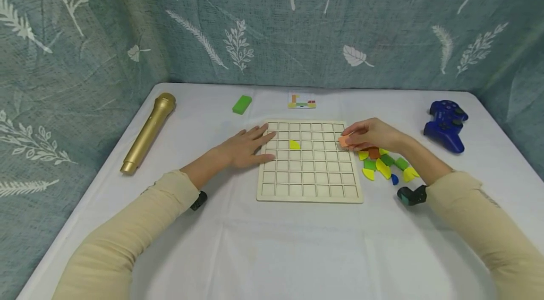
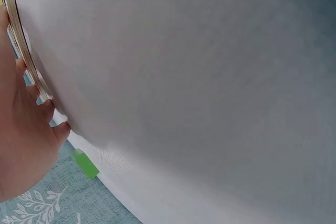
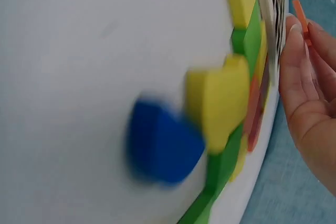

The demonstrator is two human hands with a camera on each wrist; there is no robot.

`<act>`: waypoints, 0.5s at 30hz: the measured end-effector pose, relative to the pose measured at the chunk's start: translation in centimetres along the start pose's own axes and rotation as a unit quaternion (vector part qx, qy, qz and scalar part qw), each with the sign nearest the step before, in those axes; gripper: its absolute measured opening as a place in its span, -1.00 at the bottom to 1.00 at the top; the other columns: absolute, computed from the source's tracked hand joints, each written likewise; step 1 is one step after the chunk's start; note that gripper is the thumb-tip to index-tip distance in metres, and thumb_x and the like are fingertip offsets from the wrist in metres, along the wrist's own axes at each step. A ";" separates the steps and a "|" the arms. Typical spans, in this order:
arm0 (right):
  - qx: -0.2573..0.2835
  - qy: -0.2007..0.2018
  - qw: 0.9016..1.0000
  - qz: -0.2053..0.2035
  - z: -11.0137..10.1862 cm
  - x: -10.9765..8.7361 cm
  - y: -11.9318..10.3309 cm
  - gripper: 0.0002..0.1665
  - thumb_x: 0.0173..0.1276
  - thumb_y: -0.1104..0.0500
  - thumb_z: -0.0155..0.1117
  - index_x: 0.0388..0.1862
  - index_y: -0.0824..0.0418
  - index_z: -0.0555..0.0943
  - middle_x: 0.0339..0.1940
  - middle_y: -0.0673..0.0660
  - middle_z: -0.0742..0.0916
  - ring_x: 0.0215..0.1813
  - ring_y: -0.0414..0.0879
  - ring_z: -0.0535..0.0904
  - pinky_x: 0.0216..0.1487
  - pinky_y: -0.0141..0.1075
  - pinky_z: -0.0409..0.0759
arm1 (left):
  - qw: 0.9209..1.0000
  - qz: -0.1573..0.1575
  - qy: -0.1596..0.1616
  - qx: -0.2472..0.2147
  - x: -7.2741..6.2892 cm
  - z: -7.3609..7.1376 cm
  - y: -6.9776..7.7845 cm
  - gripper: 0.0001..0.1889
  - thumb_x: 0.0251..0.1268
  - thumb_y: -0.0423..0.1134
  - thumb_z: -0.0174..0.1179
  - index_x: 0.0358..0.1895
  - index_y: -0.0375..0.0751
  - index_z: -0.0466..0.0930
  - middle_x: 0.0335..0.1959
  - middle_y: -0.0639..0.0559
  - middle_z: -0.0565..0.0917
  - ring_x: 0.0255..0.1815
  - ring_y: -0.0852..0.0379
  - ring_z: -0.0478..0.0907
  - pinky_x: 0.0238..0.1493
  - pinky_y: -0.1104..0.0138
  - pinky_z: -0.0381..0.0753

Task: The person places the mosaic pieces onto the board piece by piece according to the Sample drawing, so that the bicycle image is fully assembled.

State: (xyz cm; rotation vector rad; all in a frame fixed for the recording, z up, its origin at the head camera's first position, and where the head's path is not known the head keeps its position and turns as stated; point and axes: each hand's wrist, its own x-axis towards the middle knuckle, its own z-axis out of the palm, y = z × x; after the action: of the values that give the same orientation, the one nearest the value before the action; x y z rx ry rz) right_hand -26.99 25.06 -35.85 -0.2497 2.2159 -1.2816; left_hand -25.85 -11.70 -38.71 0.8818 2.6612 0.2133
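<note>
A pale wooden grid board (image 1: 310,191) lies on the white table, with one yellow quarter-round piece (image 1: 294,144) in an upper cell. My left hand (image 1: 246,148) rests with spread fingers on the board's left edge; the left wrist view shows those fingers (image 2: 46,109) along the rim. Over the board's right edge, my right hand (image 1: 374,135) pinches a small orange piece (image 1: 344,141) between thumb and fingers. The right wrist view shows this orange piece (image 3: 300,17) from its thin side. Just beneath that hand lies a loose pile with yellow (image 1: 383,170), green (image 1: 401,164) and blue pieces (image 1: 395,179).
Behind the board lie a small card with a coloured pattern (image 1: 302,100) and a green block (image 1: 242,105). A gold microphone (image 1: 148,132) is at the left, a blue game controller (image 1: 446,125) at the right. A patterned curtain (image 1: 272,45) hangs along the table's back.
</note>
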 end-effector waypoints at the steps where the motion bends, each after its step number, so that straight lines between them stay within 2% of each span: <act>1: 0.002 0.000 1.000 -0.002 0.3 0.2 -0.3 -0.55 0.41 0.25 0.19 0.22 0.43 0.47 0.00 0.24 0.66 -0.08 0.00 0.66 0.00 -0.20 0.59 | 1.000 0.000 0.000 0.000 0.0 0.0 0.0 -0.21 0.41 0.32 -0.24 0.55 0.03 -0.18 0.54 -0.08 -0.25 0.51 -0.09 -0.27 0.43 -0.02 -0.24; 7: 0.022 0.003 1.000 0.000 2.0 1.8 -1.9 -0.59 0.41 0.31 0.17 0.21 0.40 0.48 -0.07 0.20 0.68 -0.16 -0.04 0.67 -0.06 -0.21 0.62 | 1.000 -0.002 0.001 0.002 0.0 0.1 -0.1 -0.21 0.41 0.33 -0.23 0.55 0.03 -0.18 0.54 -0.08 -0.25 0.51 -0.09 -0.27 0.43 -0.01 -0.23; 15: 0.063 -0.001 0.998 -0.009 4.4 3.2 -3.2 -0.59 0.40 0.36 0.17 0.20 0.45 0.47 -0.07 0.26 0.66 -0.20 -0.06 0.68 -0.08 -0.21 0.62 | 1.000 -0.004 0.002 0.006 0.1 0.3 -0.2 -0.20 0.40 0.34 -0.24 0.55 0.05 -0.20 0.54 -0.07 -0.26 0.52 -0.08 -0.27 0.43 -0.01 -0.23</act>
State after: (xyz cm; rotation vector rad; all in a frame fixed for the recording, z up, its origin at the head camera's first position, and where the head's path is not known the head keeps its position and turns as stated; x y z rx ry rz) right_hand -27.53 18.79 -36.07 -0.2221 2.1263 -1.4237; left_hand -25.91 -11.83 -39.06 0.8759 2.6711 0.1990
